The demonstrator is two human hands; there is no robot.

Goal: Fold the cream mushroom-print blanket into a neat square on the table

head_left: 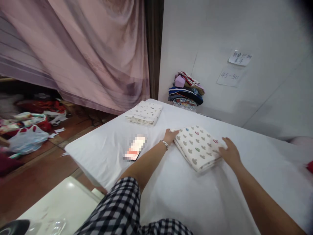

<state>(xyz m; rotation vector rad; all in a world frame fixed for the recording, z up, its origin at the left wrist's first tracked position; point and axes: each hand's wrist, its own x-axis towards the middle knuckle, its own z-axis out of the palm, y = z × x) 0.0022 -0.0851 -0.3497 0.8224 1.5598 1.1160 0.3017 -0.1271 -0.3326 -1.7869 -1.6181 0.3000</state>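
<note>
A folded white cloth (195,143) with grey-brown shapes and a few coloured ones lies on the white-covered table (114,143). My left hand (171,135), with a silver bracelet at its wrist, grips the cloth's left corner, thumb and fingers closed on it. On the opposite corner, my right hand (229,150) pinches the fabric edge. Part of the fingers of both hands is hidden by the cloth. Another folded white cloth (146,112) with small dark prints rests farther back on the left. Nearer my left forearm is a phone (135,148) with its screen blurred out.
A stack of folded clothes (186,91) stands behind the table against the white wall (207,39), where two paper notes (228,76) hang. A pink curtain (102,49) drapes at the left. Plastic bags (28,138) lie on the floor; a pale surface (63,205) is at lower left.
</note>
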